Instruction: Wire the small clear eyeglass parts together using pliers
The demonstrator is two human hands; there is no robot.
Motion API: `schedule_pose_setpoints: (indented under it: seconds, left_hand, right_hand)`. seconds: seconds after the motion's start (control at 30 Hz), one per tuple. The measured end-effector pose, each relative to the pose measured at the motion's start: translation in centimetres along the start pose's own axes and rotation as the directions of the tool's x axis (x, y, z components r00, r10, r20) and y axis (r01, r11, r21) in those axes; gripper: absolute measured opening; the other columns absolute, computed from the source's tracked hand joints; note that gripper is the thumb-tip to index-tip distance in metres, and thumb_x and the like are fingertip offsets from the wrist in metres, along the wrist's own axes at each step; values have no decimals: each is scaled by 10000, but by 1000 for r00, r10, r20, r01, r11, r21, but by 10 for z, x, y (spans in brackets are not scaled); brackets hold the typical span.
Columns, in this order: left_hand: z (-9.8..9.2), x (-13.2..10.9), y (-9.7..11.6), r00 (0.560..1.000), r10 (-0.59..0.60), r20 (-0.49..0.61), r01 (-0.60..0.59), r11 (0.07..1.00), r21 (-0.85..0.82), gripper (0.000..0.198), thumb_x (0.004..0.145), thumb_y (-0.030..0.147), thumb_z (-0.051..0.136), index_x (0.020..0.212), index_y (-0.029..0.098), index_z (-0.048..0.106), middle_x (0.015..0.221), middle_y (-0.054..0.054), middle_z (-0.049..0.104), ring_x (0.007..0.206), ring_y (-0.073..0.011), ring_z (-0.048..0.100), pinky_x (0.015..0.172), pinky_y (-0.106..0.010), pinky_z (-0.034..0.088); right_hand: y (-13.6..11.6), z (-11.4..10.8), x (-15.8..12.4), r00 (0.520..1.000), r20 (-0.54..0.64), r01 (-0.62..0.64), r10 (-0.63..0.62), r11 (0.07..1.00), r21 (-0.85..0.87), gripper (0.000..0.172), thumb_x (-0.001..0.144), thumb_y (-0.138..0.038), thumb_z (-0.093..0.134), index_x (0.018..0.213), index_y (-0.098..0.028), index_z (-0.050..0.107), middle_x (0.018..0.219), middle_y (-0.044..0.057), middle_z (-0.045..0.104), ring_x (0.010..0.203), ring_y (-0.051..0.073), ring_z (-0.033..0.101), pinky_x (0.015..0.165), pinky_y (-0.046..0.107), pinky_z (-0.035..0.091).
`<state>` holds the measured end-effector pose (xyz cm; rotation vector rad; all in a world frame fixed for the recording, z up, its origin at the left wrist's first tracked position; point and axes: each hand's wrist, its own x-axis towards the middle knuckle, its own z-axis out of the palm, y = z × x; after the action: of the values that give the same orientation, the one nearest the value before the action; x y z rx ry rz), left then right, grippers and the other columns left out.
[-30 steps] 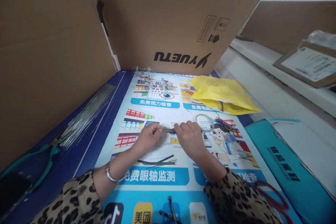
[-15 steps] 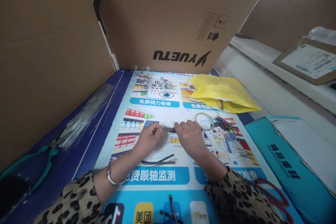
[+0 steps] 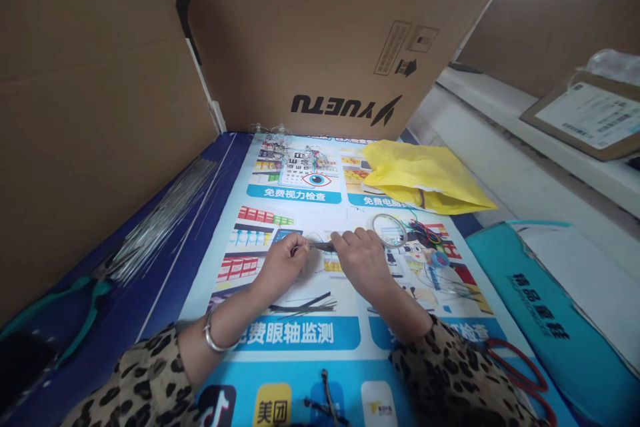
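My left hand (image 3: 283, 267) and my right hand (image 3: 363, 261) meet over the printed poster (image 3: 300, 337) on the table. Between their pinched fingertips runs a thin dark strip (image 3: 323, 247), held at both ends just above the poster. Close in front of me on the poster is a small bundle of dark thin strips (image 3: 300, 307). Just right of my right hand sits a round clear ring (image 3: 390, 230) beside a tangle of coloured wires (image 3: 427, 237). A silver bangle circles my left wrist.
Cardboard walls (image 3: 100, 113) stand at the left and back. A bundle of silver wires (image 3: 160, 220) and teal pliers (image 3: 75, 307) lie at the left. A yellow bag (image 3: 425, 177) lies at the back right, a teal bag (image 3: 540, 320) and red loops (image 3: 520, 373) at the right.
Both hands keep their pinch on the thin strip with only tiny shifts. The view has tilted slightly.
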<state>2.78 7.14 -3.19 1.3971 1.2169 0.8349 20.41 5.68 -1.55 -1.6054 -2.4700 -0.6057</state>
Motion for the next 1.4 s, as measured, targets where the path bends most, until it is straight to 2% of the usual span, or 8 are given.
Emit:
schedule_pose_setpoints:
  seconds: [0.2,0.57,1.07,1.23,1.4]
  left_hand:
    - [-1,0,4,998,-64,23,65,995,-72,107,728,261,468,658,181,474,436,73,442,399,-75,405,446,-198,336]
    - [-1,-2,10,996,-82,38,86,989,-120,193,758,315,470,627,175,448,415,65,440,378,-65,388,412,-181,317]
    - [-1,-3,10,990,-106,88,123,969,-215,123,730,265,504,660,166,483,431,60,467,385,-62,412,404,-167,305]
    - [0,-3,7,992,-111,66,123,968,-219,134,734,292,519,687,170,487,461,56,482,395,-63,425,407,-169,311]
    - [-1,-1,3,994,-107,-11,100,959,-266,174,740,330,526,690,165,505,512,47,492,406,-56,429,410,-170,317]
  right_hand:
    - [0,4,0,1000,13,-19,19,999,45,205,824,-147,461,966,-194,602,704,50,573,729,184,428,661,319,226]
    - [2,2,0,1000,0,-8,8,1000,29,184,822,-153,460,926,-188,609,716,51,560,746,185,412,676,322,222]
    - [-1,-2,-1,996,70,-50,47,998,43,183,821,-155,457,919,-202,605,719,43,576,747,189,429,670,321,215]
    - [4,-11,1,992,110,-68,61,996,61,157,790,-156,495,888,-199,610,738,45,585,768,190,433,689,319,220]
    - [16,-22,2,992,26,-122,120,986,114,175,793,-207,513,934,-210,616,761,37,599,780,183,431,703,304,231]
